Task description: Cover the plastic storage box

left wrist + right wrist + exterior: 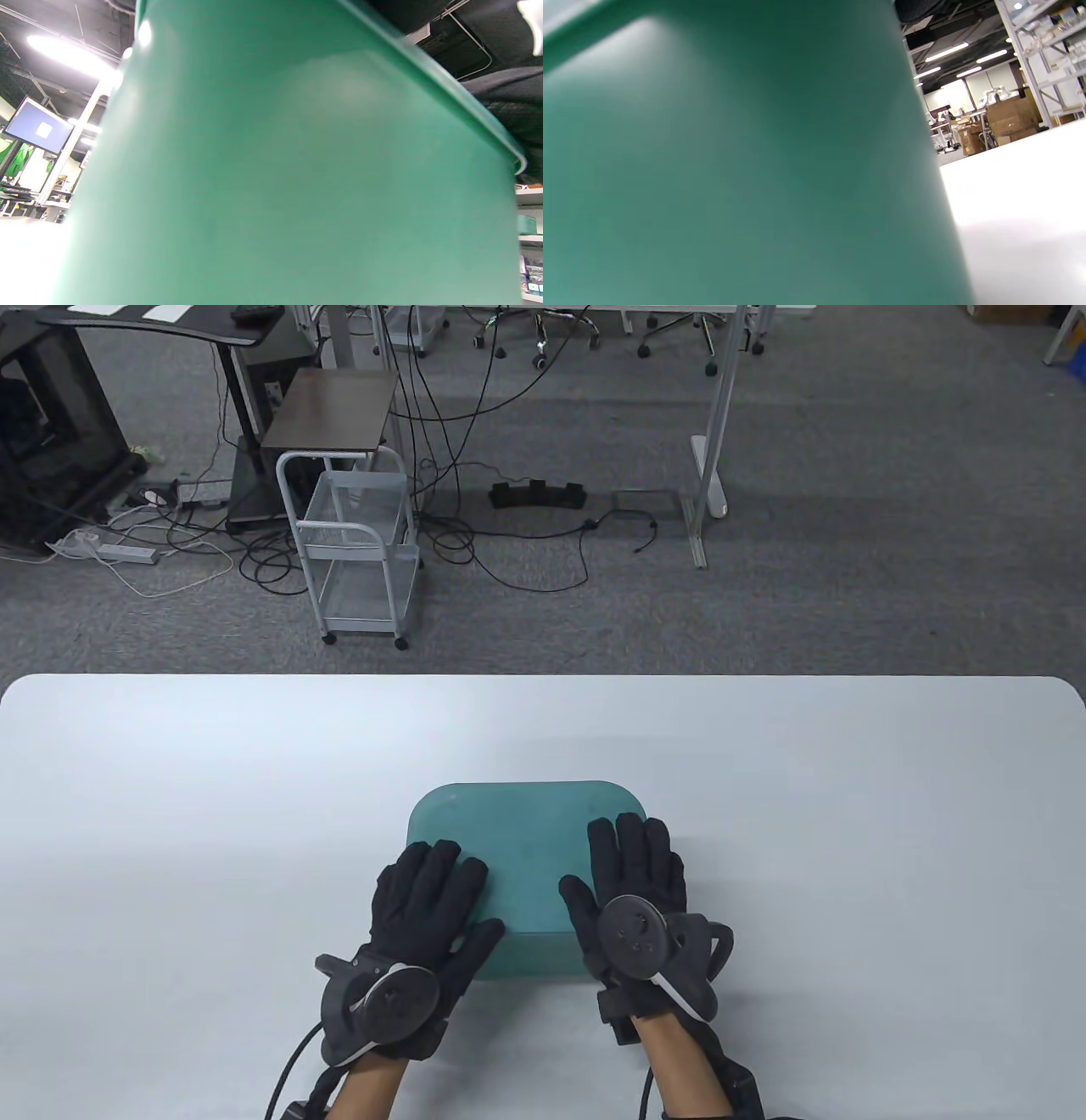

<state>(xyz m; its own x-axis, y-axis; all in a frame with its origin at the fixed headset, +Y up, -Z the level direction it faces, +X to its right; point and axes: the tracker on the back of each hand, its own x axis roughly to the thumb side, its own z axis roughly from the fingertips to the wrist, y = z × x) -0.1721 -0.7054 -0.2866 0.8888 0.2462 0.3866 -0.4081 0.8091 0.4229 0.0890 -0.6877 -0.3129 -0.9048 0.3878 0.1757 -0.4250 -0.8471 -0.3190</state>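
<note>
A teal-green plastic storage box stands on the white table, near the front middle, with its lid (526, 844) lying on top. My left hand (437, 895) rests flat on the lid's front left part, fingers spread, thumb over the front edge. My right hand (624, 865) rests flat on the lid's front right part. Neither hand grips anything. The box's green wall fills the left wrist view (297, 190), its rim (475, 116) running across the upper right, and fills most of the right wrist view (734, 169).
The white table (212, 814) spreads wide on all sides of the box and also shows in the right wrist view (1022, 212). Beyond its far edge lie grey carpet, a white wire cart (361, 547), cables and desk legs.
</note>
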